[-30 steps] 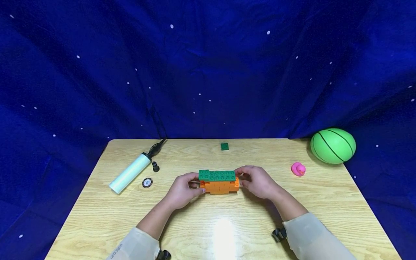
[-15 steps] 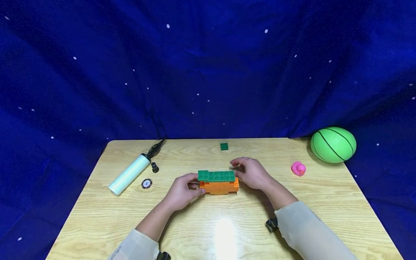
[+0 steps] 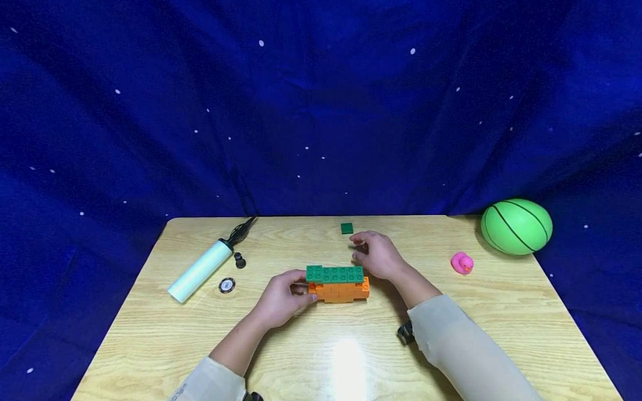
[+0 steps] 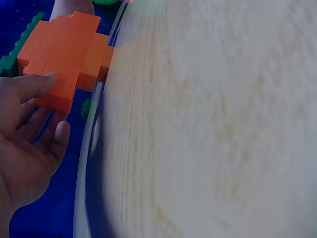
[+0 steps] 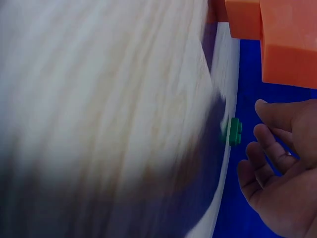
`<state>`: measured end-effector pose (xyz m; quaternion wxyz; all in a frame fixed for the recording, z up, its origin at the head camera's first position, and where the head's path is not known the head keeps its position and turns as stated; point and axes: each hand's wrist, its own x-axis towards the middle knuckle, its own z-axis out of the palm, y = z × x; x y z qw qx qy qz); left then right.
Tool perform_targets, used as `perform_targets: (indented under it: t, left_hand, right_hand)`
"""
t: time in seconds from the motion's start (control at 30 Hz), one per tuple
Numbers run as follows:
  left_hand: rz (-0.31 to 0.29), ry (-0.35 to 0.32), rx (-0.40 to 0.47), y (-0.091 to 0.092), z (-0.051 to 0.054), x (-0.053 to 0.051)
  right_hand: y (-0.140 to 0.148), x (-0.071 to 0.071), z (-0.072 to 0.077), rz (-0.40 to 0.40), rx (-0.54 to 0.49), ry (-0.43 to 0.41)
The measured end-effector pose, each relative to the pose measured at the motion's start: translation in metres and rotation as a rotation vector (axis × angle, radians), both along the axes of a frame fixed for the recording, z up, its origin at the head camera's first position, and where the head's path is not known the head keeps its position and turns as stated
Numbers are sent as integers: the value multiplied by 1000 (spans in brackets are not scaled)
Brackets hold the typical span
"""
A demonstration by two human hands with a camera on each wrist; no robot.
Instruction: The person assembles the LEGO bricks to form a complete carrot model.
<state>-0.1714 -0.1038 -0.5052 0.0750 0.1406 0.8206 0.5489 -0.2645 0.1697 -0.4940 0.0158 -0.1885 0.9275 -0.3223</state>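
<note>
An orange block build with a row of green bricks along its top is in the middle of the head view. My left hand grips its left end, thumb in front and fingers behind; the left wrist view shows the thumb on the orange blocks. My right hand is off the build, behind its right end, fingers loosely bent with nothing between them. Just beyond those fingertips lies a small dark green brick near the table's back edge; the right wrist view shows this green brick apart from the hand.
To the left lie a pale hand pump with a black nozzle, a small black pawn-shaped piece and a poker chip. On the right are a pink rubber duck and a green ball. A blue curtain hangs behind the table.
My right hand has let go of the build's right end and moved back and left toward the small green brick. My left hand keeps its grip, and the build stays in place.
</note>
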Motion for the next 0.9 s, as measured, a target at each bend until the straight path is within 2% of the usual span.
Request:
perform_targets:
  t: [0.43,0.7,0.9]
  left_hand:
    - [-3,10,3,0,0,1]
    - [-14,11,17,0,0,1]
    - [-17,18,-3,1,2,1]
  right_hand:
    - [-3,-32,-14,-86,42,34]
    - [-6,-48,-16,-99,37,9]
    - [-12,-57,-19,-83,56,-2]
